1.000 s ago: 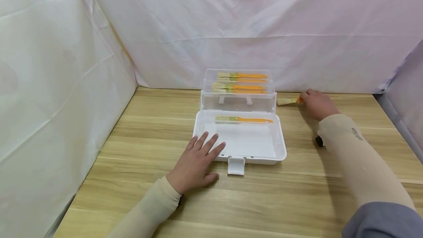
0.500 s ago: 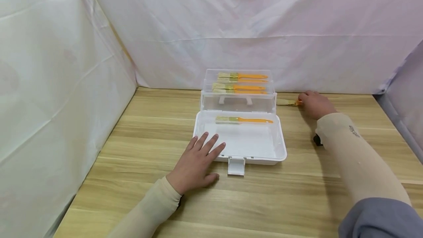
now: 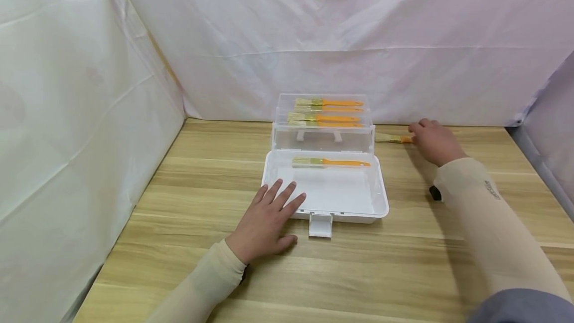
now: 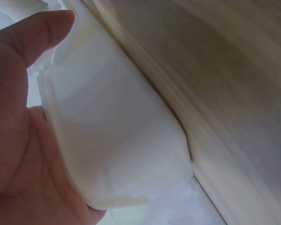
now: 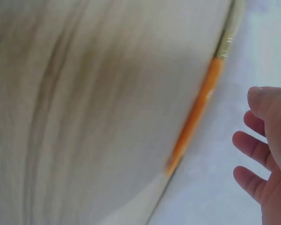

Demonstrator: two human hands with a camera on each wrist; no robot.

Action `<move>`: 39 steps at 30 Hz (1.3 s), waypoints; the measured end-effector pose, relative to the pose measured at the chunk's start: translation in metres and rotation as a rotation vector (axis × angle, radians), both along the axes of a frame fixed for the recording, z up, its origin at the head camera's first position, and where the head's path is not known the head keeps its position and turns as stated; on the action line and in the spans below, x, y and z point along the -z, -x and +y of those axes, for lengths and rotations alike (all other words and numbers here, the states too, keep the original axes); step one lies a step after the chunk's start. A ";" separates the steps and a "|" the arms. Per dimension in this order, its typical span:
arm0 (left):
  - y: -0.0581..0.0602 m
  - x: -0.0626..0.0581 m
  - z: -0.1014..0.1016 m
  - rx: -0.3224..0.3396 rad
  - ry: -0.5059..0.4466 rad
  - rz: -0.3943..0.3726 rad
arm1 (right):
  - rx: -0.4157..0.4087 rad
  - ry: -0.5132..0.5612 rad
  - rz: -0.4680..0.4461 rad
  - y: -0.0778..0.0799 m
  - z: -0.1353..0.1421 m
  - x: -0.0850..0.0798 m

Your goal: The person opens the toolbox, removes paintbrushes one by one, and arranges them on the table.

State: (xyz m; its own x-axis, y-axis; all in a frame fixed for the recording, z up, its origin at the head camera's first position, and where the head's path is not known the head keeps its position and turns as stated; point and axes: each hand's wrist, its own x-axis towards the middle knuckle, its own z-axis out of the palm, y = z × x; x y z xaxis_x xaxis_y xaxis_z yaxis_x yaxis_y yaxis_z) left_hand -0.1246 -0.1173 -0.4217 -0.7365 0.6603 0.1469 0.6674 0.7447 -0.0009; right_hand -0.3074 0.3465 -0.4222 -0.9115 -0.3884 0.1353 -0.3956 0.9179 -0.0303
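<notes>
A white plastic box (image 3: 332, 188) with a raised clear lid (image 3: 323, 138) stands mid-table. My left hand (image 3: 264, 223) rests spread over its front left rim; in the left wrist view the thumb lies near the box wall (image 4: 112, 117). To the right of the box, a paintbrush (image 3: 394, 138) with pale bristles and an orange handle lies on the table by the back curtain. My right hand (image 3: 436, 142) hovers over its handle end. In the right wrist view the loosely bent fingers (image 5: 248, 143) are apart from the brush (image 5: 196, 110) and hold nothing.
Several orange-handled brushes (image 3: 341, 119) show through or on the lid's clear plastic. Another brush (image 3: 332, 162) lies along the back of the box. A latch flap (image 3: 320, 226) hangs at the front. White curtains (image 3: 323, 49) enclose the wooden table (image 3: 202, 183).
My right hand has let go of the paintbrush and drawn slightly away to the right, and more of the handle shows. The left hand and the box have not moved.
</notes>
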 end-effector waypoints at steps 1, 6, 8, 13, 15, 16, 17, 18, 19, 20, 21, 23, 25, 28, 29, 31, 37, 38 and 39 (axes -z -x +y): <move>0.000 0.000 0.000 -0.001 0.001 -0.001 | -0.003 0.002 0.012 -0.003 0.000 -0.003; 0.000 0.001 0.000 -0.004 0.008 -0.001 | -0.012 -0.013 0.048 -0.018 -0.008 -0.019; 0.000 0.001 0.000 -0.006 0.010 0.000 | -0.021 -0.016 0.068 -0.024 -0.012 -0.025; 0.000 0.001 0.000 -0.005 0.007 -0.002 | -0.052 0.005 0.134 -0.038 -0.027 -0.043; 0.000 0.000 0.000 -0.004 0.004 -0.005 | -0.067 0.014 0.154 -0.044 -0.036 -0.052; 0.000 0.000 0.000 -0.004 0.003 -0.005 | -0.075 0.020 0.162 -0.047 -0.042 -0.057; 0.000 0.000 0.000 -0.004 0.001 -0.005 | -0.084 0.025 0.173 -0.050 -0.047 -0.062; 0.000 0.000 0.000 -0.005 0.003 -0.005 | -0.091 0.030 0.180 -0.054 -0.053 -0.067; 0.000 0.000 0.000 -0.005 0.005 -0.004 | -0.097 0.033 0.186 -0.057 -0.058 -0.072; 0.000 0.000 0.000 -0.005 0.007 -0.002 | -0.103 0.036 0.190 -0.060 -0.064 -0.076; 0.000 0.000 0.000 -0.006 0.008 -0.001 | -0.112 0.041 0.198 -0.064 -0.070 -0.080; 0.000 -0.001 0.000 -0.006 0.012 0.000 | -0.133 0.056 0.213 -0.069 -0.082 -0.086; 0.000 -0.001 0.000 -0.007 0.014 -0.001 | -0.156 0.068 0.227 -0.074 -0.094 -0.091; 0.000 -0.001 0.000 -0.007 0.012 -0.006 | -0.195 0.088 0.255 -0.079 -0.111 -0.096; 0.000 -0.001 0.000 -0.007 0.012 -0.007 | -0.205 0.094 0.263 -0.080 -0.116 -0.097; 0.000 -0.001 0.000 -0.007 0.009 -0.007 | -0.223 0.103 0.277 -0.083 -0.125 -0.099; -0.001 -0.001 -0.001 0.009 -0.025 0.014 | -0.248 0.057 0.253 -0.086 -0.153 -0.094; -0.001 -0.001 -0.001 0.013 -0.033 0.018 | -0.249 0.041 0.237 -0.086 -0.158 -0.093; -0.001 -0.001 -0.001 0.016 -0.040 0.021 | -0.251 0.024 0.218 -0.086 -0.162 -0.091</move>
State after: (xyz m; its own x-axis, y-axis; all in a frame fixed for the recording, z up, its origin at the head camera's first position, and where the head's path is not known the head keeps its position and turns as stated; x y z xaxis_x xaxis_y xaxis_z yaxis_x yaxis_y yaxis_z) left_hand -0.1237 -0.1179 -0.4211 -0.7223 0.6653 0.1886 0.6794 0.7336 0.0142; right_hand -0.2211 0.1844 -0.3312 -0.7365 -0.5913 0.3286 -0.6087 0.7912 0.0592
